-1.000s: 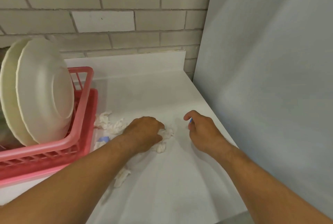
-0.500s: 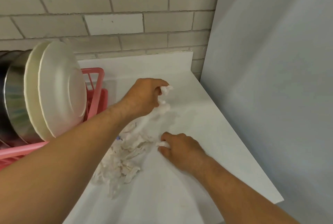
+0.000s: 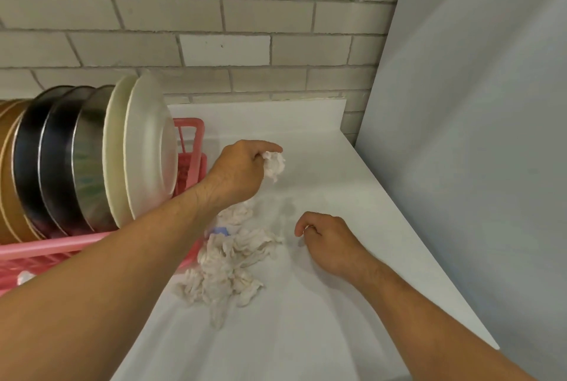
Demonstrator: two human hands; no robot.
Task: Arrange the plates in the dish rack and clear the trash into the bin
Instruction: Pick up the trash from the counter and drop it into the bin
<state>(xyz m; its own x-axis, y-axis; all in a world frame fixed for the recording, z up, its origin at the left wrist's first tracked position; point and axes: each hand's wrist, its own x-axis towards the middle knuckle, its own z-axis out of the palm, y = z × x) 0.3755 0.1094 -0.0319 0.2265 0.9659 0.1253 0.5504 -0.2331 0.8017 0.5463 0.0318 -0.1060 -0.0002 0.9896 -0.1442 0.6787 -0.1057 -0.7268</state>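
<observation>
My left hand (image 3: 241,173) grips a wad of white tissue (image 3: 274,164) just above the white counter (image 3: 310,313), to the right of the pink dish rack (image 3: 190,130). A pile of crumpled tissue (image 3: 231,267) lies on the counter under my left forearm, with a small blue bit (image 3: 221,231) at its top edge. My right hand (image 3: 329,241) rests on the counter to the right of the pile, fingers curled, pinching a small white paper scrap (image 3: 308,228). Two white plates (image 3: 150,147) stand upright in the rack beside steel plates (image 3: 61,163) and brown plates (image 3: 7,172).
A grey panel (image 3: 475,166) walls off the counter's right side. A brick wall (image 3: 214,28) stands behind. The counter's right edge runs diagonally toward the front. No bin is in view.
My left hand has lifted the tissue wad off the counter. My right hand has drawn back to the right, away from the pile. More of the rack's plates have come into view.
</observation>
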